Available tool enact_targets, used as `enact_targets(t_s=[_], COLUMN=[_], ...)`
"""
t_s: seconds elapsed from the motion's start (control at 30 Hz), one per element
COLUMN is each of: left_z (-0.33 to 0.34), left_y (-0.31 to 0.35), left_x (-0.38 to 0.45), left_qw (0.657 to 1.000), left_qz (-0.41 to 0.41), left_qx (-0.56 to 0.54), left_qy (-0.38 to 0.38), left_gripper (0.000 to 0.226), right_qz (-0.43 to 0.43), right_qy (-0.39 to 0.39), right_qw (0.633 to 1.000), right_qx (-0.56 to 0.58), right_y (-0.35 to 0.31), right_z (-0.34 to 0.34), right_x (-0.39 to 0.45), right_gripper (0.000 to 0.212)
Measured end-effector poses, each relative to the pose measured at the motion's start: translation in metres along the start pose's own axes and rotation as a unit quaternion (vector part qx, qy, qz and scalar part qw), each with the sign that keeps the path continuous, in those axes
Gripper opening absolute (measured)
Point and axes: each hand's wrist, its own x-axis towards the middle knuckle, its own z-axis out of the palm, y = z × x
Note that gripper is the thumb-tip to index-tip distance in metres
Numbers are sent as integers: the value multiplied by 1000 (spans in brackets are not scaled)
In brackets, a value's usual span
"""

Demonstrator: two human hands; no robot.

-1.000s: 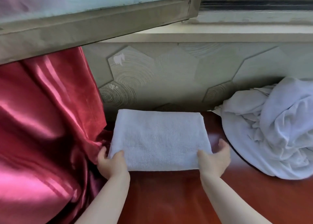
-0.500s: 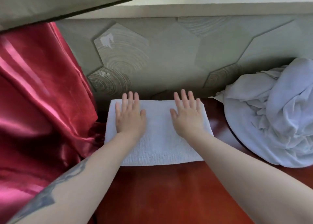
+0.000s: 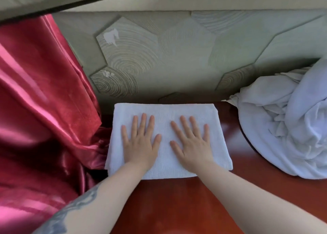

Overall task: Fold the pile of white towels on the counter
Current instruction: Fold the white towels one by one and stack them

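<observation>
**One towel folded, one heap waiting**

One folded towel [image 3: 168,140] lies on the red counter [image 3: 177,203], its far edge near the wall. Left hand [image 3: 139,145] and right hand [image 3: 192,145] press flat, fingers spread. One crumpled pile [image 3: 286,127] sits right; curtain [image 3: 44,109] touches the towel's left edge.

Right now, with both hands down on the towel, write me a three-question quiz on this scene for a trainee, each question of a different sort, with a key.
1. True or false: the left hand and the right hand both lie flat, fingers straight, on the folded towel.
2. Multiple choice: the pile of unfolded towels lies where? A) left of the folded towel, B) right of it, on the red-brown counter, C) under the hands.
3. Fill in: the cloth touching the folded towel's left edge is a red ____.

Key: 1 true; 2 B; 3 curtain.
</observation>
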Motion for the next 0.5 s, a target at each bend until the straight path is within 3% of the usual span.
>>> enact_targets(t_s=[0.5], left_z=[8], left_y=[1], left_x=[4], left_qw=[1000], left_qz=[-4], left_qx=[11], left_qy=[26], left_gripper=[68], right_qz=[8], right_qy=[45], right_qw=[999], right_qx=[-24], right_y=[4], right_z=[15], right_x=[7], right_gripper=[63])
